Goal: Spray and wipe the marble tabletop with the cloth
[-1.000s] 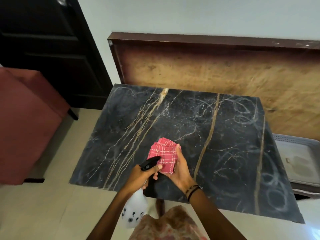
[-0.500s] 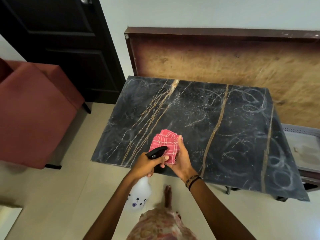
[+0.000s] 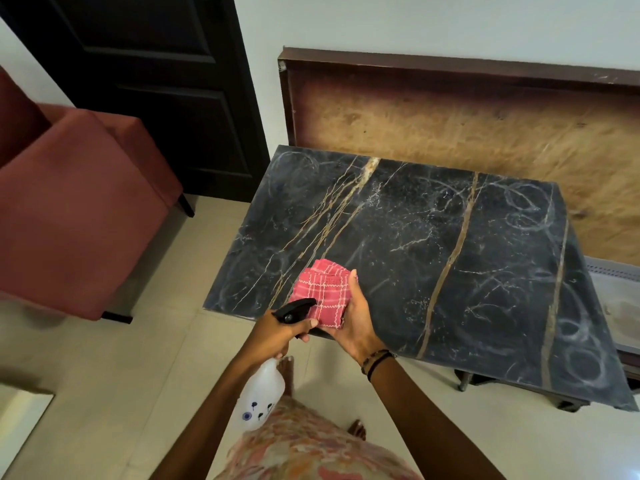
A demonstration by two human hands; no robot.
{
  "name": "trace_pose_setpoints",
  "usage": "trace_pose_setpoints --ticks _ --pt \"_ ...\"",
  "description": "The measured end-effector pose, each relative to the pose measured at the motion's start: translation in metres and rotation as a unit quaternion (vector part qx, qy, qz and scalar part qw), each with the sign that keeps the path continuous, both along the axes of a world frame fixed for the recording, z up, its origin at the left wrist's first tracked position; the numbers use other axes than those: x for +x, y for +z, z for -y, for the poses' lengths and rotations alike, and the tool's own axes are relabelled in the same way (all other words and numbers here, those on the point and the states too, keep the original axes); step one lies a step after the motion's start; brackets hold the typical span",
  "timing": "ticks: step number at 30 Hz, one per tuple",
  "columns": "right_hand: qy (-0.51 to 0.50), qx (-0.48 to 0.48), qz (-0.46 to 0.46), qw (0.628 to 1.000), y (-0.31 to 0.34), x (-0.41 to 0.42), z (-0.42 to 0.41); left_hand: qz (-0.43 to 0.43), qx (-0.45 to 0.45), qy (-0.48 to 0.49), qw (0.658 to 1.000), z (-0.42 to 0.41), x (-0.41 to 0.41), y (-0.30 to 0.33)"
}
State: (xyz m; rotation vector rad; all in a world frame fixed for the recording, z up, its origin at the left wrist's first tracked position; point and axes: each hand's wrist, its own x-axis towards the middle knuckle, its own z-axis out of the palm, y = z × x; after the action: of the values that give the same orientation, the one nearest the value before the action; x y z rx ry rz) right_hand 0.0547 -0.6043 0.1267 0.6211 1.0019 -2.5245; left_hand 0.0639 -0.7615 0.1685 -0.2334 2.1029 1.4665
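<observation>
The black marble tabletop [image 3: 450, 265] with gold and white veins fills the middle of the view; faint dried swirl marks show on its right side. My right hand [image 3: 358, 323] holds a folded red checked cloth [image 3: 323, 294] above the table's near left corner. My left hand [image 3: 277, 332] grips the black trigger head of a white spray bottle [image 3: 259, 398], whose nozzle points at the cloth from very close. The bottle's body hangs below the table edge, over the floor.
A red upholstered chair [image 3: 76, 216] stands to the left, by a dark door [image 3: 156, 81]. A wooden board [image 3: 467, 133] leans on the wall behind the table. A grey plastic bin [image 3: 616, 299] sits at the right. Pale tiled floor [image 3: 104, 375] surrounds me.
The view has shifted left and back, so the table sits further right in frame. Both hands keep the same grip, with the nozzle still close to the cloth.
</observation>
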Motion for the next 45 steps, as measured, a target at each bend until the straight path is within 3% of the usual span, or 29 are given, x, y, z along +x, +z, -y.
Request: trace_pose_setpoints --ticks 5,10,15,18,19,20,21,22,23,24,25,26,31,40,45 --pt "-0.026 -0.030 0.031 0.999 -0.008 -0.031 0.037 -0.019 -0.091 0.019 0.995 0.026 -0.018 -0.008" --pt "-0.002 -0.011 0.040 0.999 -0.021 -0.054 0.074 0.011 -0.075 0.040 0.996 0.072 -0.050 -0.016" --pt "0.040 0.128 0.003 0.991 -0.019 -0.074 0.093 0.019 -0.002 0.100 0.995 0.127 -0.082 -0.017" --pt "0.060 0.271 -0.078 0.958 -0.021 -0.083 0.101 0.007 0.031 0.126 0.992 0.157 -0.094 -0.018" --pt "0.075 0.349 -0.132 0.925 -0.025 -0.085 0.104 0.001 0.031 0.132 0.991 0.165 -0.097 -0.018" --pt "0.110 0.460 -0.190 0.860 -0.033 -0.087 0.106 -0.005 0.030 0.137 0.990 0.172 -0.099 -0.018" --pt "0.161 0.585 -0.249 0.755 -0.047 -0.087 0.107 -0.009 0.026 0.143 0.989 0.178 -0.101 -0.019" --pt "0.203 0.689 -0.300 0.627 -0.065 -0.084 0.108 -0.009 0.025 0.148 0.989 0.183 -0.103 -0.019" --pt "0.249 0.749 -0.337 0.513 -0.084 -0.078 0.109 -0.010 0.025 0.153 0.988 0.187 -0.104 -0.019" --pt "0.299 0.774 -0.352 0.433 -0.099 -0.071 0.111 -0.009 0.029 0.155 0.988 0.190 -0.105 -0.020" --pt "0.339 0.781 -0.353 0.388 -0.107 -0.063 0.113 -0.008 0.034 0.156 0.987 0.194 -0.106 -0.021" --pt "0.359 0.782 -0.345 0.374 -0.113 -0.056 0.115 -0.007 0.040 0.158 0.987 0.197 -0.107 -0.021" --pt "0.335 0.790 -0.304 0.413 -0.104 -0.054 0.114 -0.002 0.046 0.169 0.985 0.205 -0.109 -0.023" --pt "0.384 0.796 -0.274 0.379 -0.106 -0.162 0.149 0.001 0.052 0.161 0.985 0.205 -0.121 -0.030" --pt "0.389 0.773 -0.349 0.359 -0.110 -0.147 0.173 0.006 0.040 0.148 0.988 0.201 -0.135 -0.035"
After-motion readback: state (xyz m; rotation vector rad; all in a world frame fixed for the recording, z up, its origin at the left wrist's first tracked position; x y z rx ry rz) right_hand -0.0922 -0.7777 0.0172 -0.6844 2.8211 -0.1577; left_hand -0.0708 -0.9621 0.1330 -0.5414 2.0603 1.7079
